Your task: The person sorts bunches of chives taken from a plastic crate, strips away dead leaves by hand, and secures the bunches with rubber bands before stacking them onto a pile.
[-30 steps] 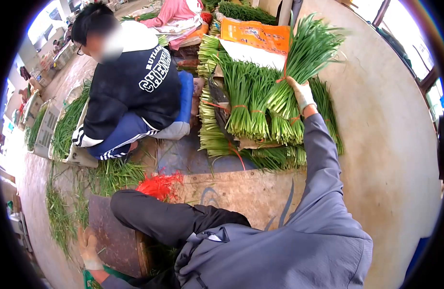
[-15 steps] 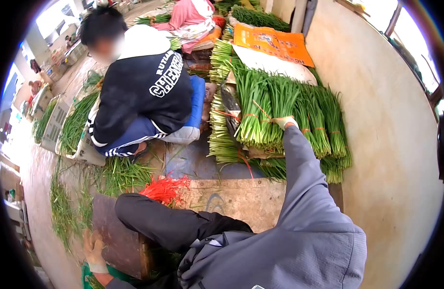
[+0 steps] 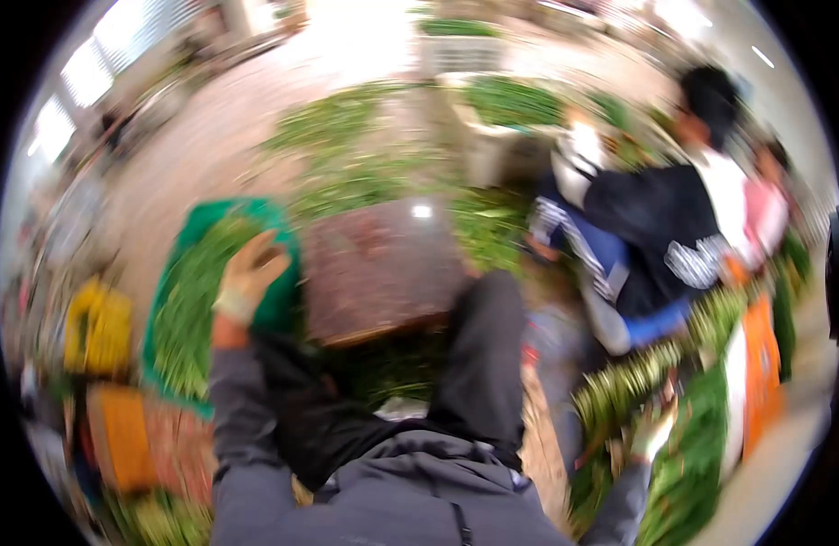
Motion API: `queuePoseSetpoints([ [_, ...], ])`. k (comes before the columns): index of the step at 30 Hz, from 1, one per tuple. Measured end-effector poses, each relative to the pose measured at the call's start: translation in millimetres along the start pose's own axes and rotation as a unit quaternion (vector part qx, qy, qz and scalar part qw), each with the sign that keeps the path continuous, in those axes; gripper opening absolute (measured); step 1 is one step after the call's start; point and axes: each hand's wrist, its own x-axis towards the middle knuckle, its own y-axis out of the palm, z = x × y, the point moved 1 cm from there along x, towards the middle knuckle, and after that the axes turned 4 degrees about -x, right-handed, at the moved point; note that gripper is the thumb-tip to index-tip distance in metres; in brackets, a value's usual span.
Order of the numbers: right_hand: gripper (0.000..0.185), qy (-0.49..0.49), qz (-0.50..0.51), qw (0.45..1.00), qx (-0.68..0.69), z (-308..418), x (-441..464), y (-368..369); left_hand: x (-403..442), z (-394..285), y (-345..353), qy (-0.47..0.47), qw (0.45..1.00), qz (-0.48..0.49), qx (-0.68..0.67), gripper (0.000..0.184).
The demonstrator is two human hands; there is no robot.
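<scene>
My left hand (image 3: pixel 254 273), light-coloured at the palm and wrist, is over the right side of a green plastic basket (image 3: pixel 148 341). Its fingers are loosely curved and apart, with nothing visible in them. Long green leafy stalks (image 3: pixel 196 305), like garlic chives, fill that basket. My right hand (image 3: pixel 654 431) is at the edge of the stacked green bundles (image 3: pixel 688 473) on my right. Motion blur smears its fingers, so its grip is unclear. Between my left hand and my knee lies a dark brown flat board (image 3: pixel 383 268).
A person in a black and white top (image 3: pixel 660 227) crouches at the right by a white crate (image 3: pixel 487 150) of green stalks. Loose stalks (image 3: pixel 356 150) litter the floor ahead. A yellow container (image 3: pixel 98 328) stands at the left, and an orange sheet (image 3: pixel 760 364) lies on the right-hand pile.
My view has swung left, bringing the basket and board to the middle and the bundles to the right edge. My right hand stays by the bundles; my left is over the basket.
</scene>
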Motion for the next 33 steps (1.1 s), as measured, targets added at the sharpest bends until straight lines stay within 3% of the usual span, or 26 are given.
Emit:
queuePoseSetpoints([
  [2,0.069,-0.109,0.004,0.992,0.062,92.4,-6.6,33.3,2.0,24.5,-37.0,-0.046,0.993,-0.085,-0.073,0.051],
  [4,0.067,-0.145,0.104,0.966,0.185,161.3,-7.0,61.0,-11.0,35.0,-88.8,-0.061,0.981,-0.165,-0.082,0.049],
  [6,0.064,-0.203,0.093,0.933,0.282,252.2,-21.1,57.2,-40.8,53.1,-142.8,-0.063,0.951,-0.276,-0.122,0.047],
  [9,0.065,-0.241,0.202,0.875,0.369,350.7,-35.3,69.5,-83.8,116.8,-217.1,-0.1,0.918,-0.364,-0.123,0.047],
  [11,0.066,-0.283,0.242,0.843,0.388,404.5,-55.3,76.5,-127.5,175.0,-252.6,-0.157,0.883,-0.443,-0.013,0.046],
  [14,0.066,-0.348,0.318,0.803,0.365,464.5,-83.3,99.2,-192.3,235.6,-269.3,-0.254,0.837,-0.466,0.131,0.057],
  [16,0.066,-0.392,0.338,0.763,0.387,502.8,-109.4,106.5,-212.6,226.5,-254.5,-0.319,0.817,-0.439,0.195,0.079],
  [20,0.063,-0.482,0.406,0.706,0.325,562.5,-154.6,116.3,-193.8,205.9,-201.5,-0.447,0.771,-0.28,0.356,0.121],
  [23,0.063,-0.536,0.428,0.665,0.296,600.9,-185.5,105.6,-174.6,220.1,-175.6,-0.448,0.716,-0.22,0.487,0.132],
  [28,0.055,-0.569,0.454,0.635,0.261,610.8,-195.1,106.3,-173.6,251.0,-192.5,-0.445,0.711,-0.137,0.527,0.109],
  [32,0.048,-0.583,0.473,0.63,0.198,584.9,-189.5,125.2,-178.3,227.0,-233.3,-0.391,0.755,-0.154,0.504,0.075],
  [33,0.046,-0.575,0.494,0.628,0.174,578.6,-190.1,127.9,-180.2,229.6,-245.7,-0.364,0.769,-0.184,0.492,0.073],
])
